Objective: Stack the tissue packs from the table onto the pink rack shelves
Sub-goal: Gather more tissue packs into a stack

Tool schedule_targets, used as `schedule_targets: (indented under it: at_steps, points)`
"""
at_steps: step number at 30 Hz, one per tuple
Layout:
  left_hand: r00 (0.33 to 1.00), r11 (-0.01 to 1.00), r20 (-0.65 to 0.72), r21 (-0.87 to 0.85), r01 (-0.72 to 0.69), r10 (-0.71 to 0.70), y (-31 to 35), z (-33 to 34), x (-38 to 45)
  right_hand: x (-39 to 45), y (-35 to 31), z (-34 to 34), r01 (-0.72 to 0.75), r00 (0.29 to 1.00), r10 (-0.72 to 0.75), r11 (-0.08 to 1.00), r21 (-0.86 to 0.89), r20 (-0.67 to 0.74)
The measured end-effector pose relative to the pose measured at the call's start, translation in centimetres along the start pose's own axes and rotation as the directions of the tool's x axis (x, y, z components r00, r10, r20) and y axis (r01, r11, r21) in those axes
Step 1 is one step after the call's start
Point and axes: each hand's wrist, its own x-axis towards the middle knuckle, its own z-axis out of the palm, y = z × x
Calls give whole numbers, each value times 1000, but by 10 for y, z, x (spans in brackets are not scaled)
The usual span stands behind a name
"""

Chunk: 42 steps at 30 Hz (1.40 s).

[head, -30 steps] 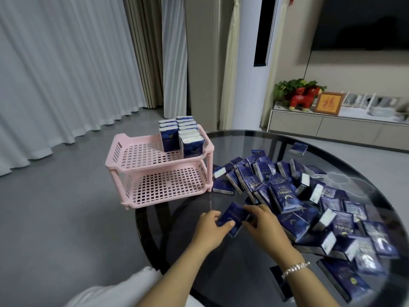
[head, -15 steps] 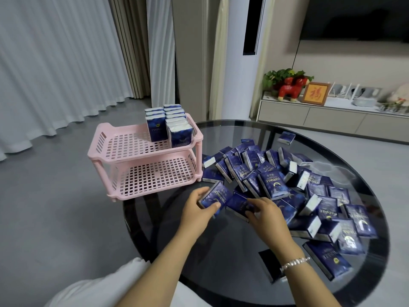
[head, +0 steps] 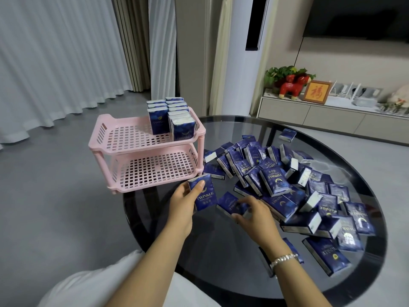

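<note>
A pink two-shelf rack (head: 124, 149) stands at the left edge of the round dark glass table (head: 221, 244). Several blue tissue packs (head: 170, 116) stand in two rows at the back right of its top shelf; the lower shelf is bare. My left hand (head: 183, 200) grips one blue pack (head: 204, 194) upright, lifted just in front of the rack's lower right corner. My right hand (head: 254, 212) pinches another blue pack (head: 230, 203) lying low over the glass. A loose heap of several blue packs (head: 287, 187) covers the table's right half.
One pack (head: 287, 135) lies apart at the table's far side. Behind stand a low white cabinet (head: 321, 116) with a red figurine and a framed picture, a tall white unit (head: 245, 54) and curtains. Grey floor lies to the left.
My left hand has lifted its pack off the table and turned it upright near the rack. My right hand has closed on a second pack. The camera has shifted right.
</note>
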Motion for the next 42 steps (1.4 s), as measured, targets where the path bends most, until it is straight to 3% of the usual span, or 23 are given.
schedule_targets:
  at_steps: [2, 5, 9, 12, 16, 21, 24, 33, 42]
  points:
    - [1000, 1000, -4, 6, 19, -19, -1, 0, 1, 1, -2, 0, -81, 996, 78, 990, 113, 33]
    - [999, 999, -8, 15, 35, -35, -1, 1, 1, 3, -2, 0, -160, 983, 151, 983, 89, 106]
    - [997, 999, -49, -5, 53, -54, 0, 1, 2, 2, -2, 1, -133, 985, 118, 984, 122, 123]
    - [993, 993, -46, -47, 111, -113, 2, 1, 1, 2, -3, 6, -82, 993, 65, 981, 175, 99]
    - [985, 975, 26, -138, 172, -170, 3, 1, 1, 1, -6, -2, -33, 999, 20, 924, 381, 37]
    - [984, 985, 55, -36, 171, -169, 2, 1, 0, 6, -14, -18, 46, 988, 38, 850, 524, -148]
    - [980, 988, 124, 2, 155, -154, 1, 6, -2, 12, -20, -26, 74, 990, 10, 820, 568, -144]
    - [900, 988, 407, 70, 137, -154, -9, 19, -6, 23, -27, -24, 90, 996, -60, 832, 547, -72]
    - [925, 986, 355, 143, 88, -134, -23, 34, -7, 28, -23, -24, 69, 978, 49, 842, 535, -202]
